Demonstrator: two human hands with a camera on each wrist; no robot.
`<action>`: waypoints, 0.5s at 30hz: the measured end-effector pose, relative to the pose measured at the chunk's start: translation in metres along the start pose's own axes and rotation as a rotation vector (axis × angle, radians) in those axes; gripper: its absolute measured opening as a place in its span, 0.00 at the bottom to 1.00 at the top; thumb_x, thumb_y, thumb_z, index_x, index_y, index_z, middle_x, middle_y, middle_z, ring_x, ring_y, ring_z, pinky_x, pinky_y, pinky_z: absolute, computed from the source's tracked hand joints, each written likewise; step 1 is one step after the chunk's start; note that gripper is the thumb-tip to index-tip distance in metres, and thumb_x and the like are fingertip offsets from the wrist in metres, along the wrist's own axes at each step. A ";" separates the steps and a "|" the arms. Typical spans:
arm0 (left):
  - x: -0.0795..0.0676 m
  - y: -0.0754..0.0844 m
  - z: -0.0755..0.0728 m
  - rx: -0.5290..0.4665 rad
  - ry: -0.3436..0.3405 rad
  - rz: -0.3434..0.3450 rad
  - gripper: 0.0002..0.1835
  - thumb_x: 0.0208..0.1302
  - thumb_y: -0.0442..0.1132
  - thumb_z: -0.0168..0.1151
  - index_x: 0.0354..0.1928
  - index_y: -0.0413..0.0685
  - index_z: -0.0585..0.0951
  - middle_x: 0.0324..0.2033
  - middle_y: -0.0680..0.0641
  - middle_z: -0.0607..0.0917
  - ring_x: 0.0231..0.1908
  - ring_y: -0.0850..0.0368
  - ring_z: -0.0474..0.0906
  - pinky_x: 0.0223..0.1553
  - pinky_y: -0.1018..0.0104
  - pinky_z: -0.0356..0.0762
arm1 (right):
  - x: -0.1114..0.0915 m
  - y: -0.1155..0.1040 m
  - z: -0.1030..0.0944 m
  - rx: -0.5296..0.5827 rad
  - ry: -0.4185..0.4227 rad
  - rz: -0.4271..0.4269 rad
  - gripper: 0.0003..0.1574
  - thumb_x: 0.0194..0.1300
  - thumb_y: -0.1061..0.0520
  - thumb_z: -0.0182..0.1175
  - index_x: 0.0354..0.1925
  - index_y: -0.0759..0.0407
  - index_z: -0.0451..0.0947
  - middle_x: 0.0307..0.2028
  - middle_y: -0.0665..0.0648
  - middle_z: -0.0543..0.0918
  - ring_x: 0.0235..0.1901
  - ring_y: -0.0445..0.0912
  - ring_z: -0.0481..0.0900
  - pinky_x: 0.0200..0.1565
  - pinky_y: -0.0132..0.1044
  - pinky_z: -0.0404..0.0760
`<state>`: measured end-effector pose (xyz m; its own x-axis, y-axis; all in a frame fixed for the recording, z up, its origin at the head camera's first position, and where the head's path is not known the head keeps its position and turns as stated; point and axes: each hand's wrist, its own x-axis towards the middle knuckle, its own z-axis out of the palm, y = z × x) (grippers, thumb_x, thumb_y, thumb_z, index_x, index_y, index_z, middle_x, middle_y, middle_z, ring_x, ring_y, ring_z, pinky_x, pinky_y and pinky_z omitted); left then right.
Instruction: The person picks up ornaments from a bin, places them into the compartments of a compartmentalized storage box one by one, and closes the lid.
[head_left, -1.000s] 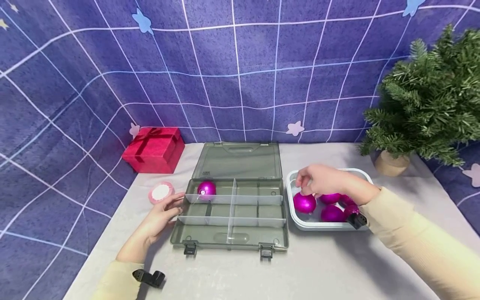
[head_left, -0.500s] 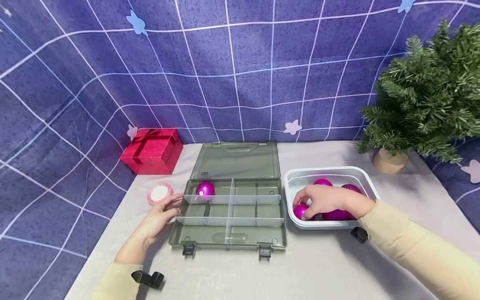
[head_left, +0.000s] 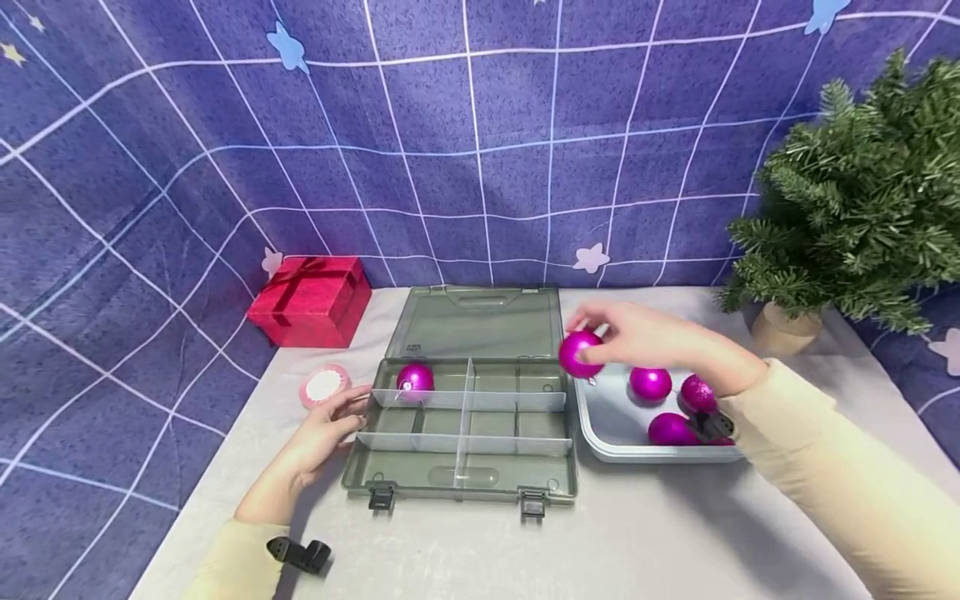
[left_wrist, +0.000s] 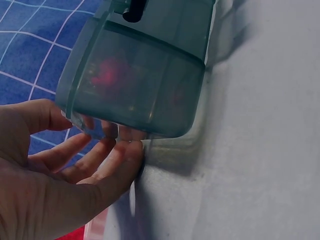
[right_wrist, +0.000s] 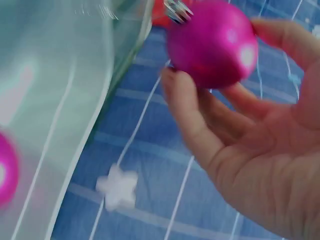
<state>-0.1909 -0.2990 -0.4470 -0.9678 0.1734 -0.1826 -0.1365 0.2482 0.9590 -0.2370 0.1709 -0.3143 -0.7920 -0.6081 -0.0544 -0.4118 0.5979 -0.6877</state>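
Note:
A glossy magenta bauble (head_left: 580, 355) hangs in the air over the left rim of the white tub (head_left: 622, 452). My right hand (head_left: 637, 333) grips it between thumb and fingers, and its silver cap shows in the right wrist view. A grey-green divided organizer case (head_left: 480, 477) lies with its lid laid back. One magenta bauble (head_left: 415, 382) sits in its back left compartment. My left hand (head_left: 322, 433) touches the case's left side; in the left wrist view the fingers (left_wrist: 125, 155) rest loosely against the wall.
Several more baubles (head_left: 650, 384) lie in the tub. A red gift box (head_left: 311, 300) and a pink ribbon roll (head_left: 324, 385) are at the left. At the right stands a small artificial fir tree (head_left: 862, 200) on a wooden base. A purple grid cloth (head_left: 517, 175) hangs behind.
My right hand has reached into the tub, taken hold of a bauble and lifted it up and left to the tub's edge. The left hand has stayed at the case.

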 end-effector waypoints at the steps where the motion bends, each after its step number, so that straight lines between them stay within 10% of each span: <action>1: 0.000 0.000 0.000 -0.004 0.001 -0.002 0.33 0.70 0.27 0.51 0.76 0.32 0.58 0.71 0.26 0.63 0.59 0.47 0.72 0.50 0.55 0.76 | 0.008 -0.006 0.003 0.015 0.020 -0.013 0.24 0.64 0.55 0.67 0.56 0.63 0.76 0.51 0.63 0.83 0.48 0.55 0.83 0.51 0.52 0.80; 15: -0.001 -0.002 0.001 -0.020 0.017 -0.007 0.33 0.69 0.26 0.51 0.76 0.33 0.59 0.71 0.27 0.64 0.56 0.50 0.73 0.48 0.57 0.75 | 0.124 -0.059 0.091 -0.006 0.051 -0.087 0.21 0.58 0.57 0.71 0.48 0.56 0.76 0.49 0.57 0.85 0.44 0.47 0.82 0.48 0.39 0.79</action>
<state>-0.1897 -0.2990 -0.4487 -0.9702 0.1559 -0.1857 -0.1470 0.2304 0.9619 -0.2702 0.0129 -0.3461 -0.7752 -0.6302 0.0427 -0.4826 0.5473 -0.6838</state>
